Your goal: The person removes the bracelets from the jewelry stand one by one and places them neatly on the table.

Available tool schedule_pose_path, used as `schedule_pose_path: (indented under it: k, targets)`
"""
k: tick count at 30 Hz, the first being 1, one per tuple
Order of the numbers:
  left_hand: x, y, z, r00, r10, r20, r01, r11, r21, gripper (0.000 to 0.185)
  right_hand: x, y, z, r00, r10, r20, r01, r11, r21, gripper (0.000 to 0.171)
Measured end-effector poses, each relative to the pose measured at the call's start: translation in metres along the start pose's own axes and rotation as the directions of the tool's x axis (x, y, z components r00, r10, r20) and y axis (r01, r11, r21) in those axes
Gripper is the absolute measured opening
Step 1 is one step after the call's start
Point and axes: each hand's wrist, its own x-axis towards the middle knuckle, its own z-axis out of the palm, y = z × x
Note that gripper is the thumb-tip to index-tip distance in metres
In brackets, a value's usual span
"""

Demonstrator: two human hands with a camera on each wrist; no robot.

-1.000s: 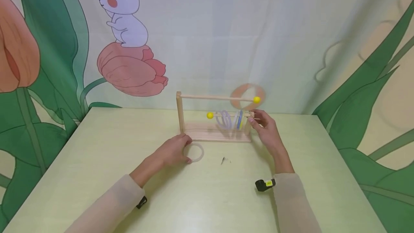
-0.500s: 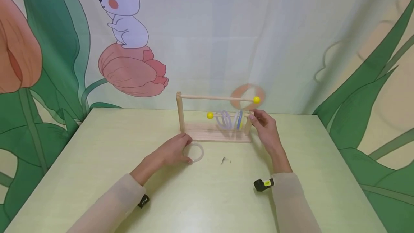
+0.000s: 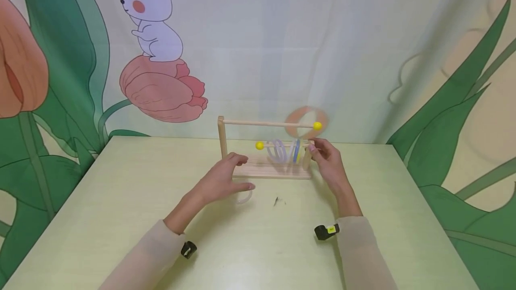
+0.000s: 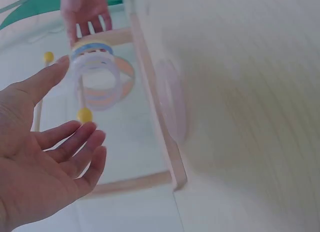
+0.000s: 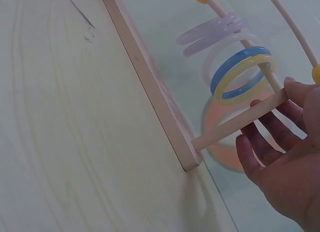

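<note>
A wooden ring stand [image 3: 272,173] has a tall left post with an upper peg and a short right post with a lower peg. Several rings hang on the lower peg: pale purple rings [image 5: 206,29], a whitish one, a blue ring [image 5: 214,81] and a yellow ring [image 5: 218,97]. My right hand [image 3: 330,159] holds the top of the short post between thumb and fingers. My left hand [image 3: 217,180], fingers spread and holding nothing, hovers before the stand's left end. Below it a pale translucent ring [image 3: 245,200] lies on the table, partly hidden by the thumb.
Yellow balls cap the upper peg [image 3: 317,125] and the lower peg [image 3: 260,145]. A small dark mark [image 3: 276,201] shows on the table [image 3: 282,245] in front of the stand. A printed curtain [image 3: 250,57] hangs right behind the table.
My left hand has come up off the ring on the table and spread its thumb and fingers, moving slightly right. The right hand stays on the short post.
</note>
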Motion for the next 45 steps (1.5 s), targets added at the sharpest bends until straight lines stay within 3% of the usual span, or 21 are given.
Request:
schedule_pose_path:
  k: [5, 14, 19, 26, 31, 40, 45]
  targets:
    - [0.009, 0.011, 0.007, 0.993, 0.036, -0.109, -0.043, 0.997, -0.064, 0.078, 0.0, 0.0, -0.001, 1.0, -0.012, 0.001, 0.012, 1.0, -0.013, 0.045]
    - [0.029, 0.019, 0.027, 0.961, 0.103, -0.258, -0.126, 0.989, -0.073, 0.078, 0.0, 0.0, 0.0, 1.0, -0.009, 0.008, 0.01, 0.999, -0.035, 0.045]
    - [0.041, 0.022, 0.034, 0.953, 0.125, -0.276, -0.145, 0.988, -0.053, 0.078, 0.001, 0.001, 0.001, 1.0, -0.012, 0.013, 0.013, 0.999, -0.041, 0.045]
    - [0.061, 0.026, 0.043, 0.955, 0.084, -0.286, -0.122, 0.986, -0.118, 0.08, 0.002, 0.002, 0.0, 1.0, -0.004, 0.014, 0.005, 0.999, -0.05, 0.044]
    - [0.072, 0.026, 0.046, 0.96, 0.066, -0.272, -0.097, 0.99, -0.103, 0.081, 0.005, 0.003, -0.001, 1.0, 0.002, 0.022, -0.002, 1.0, -0.026, 0.043]
    - [0.079, 0.029, 0.05, 0.964, 0.056, -0.261, -0.074, 0.996, -0.058, 0.08, 0.004, 0.0, -0.001, 1.0, -0.001, 0.013, 0.002, 0.998, -0.057, 0.046]
    - [0.079, 0.029, 0.055, 0.957, 0.057, -0.284, -0.074, 0.996, -0.049, 0.074, 0.003, 0.0, 0.0, 1.0, -0.003, 0.016, 0.003, 0.999, -0.047, 0.047]
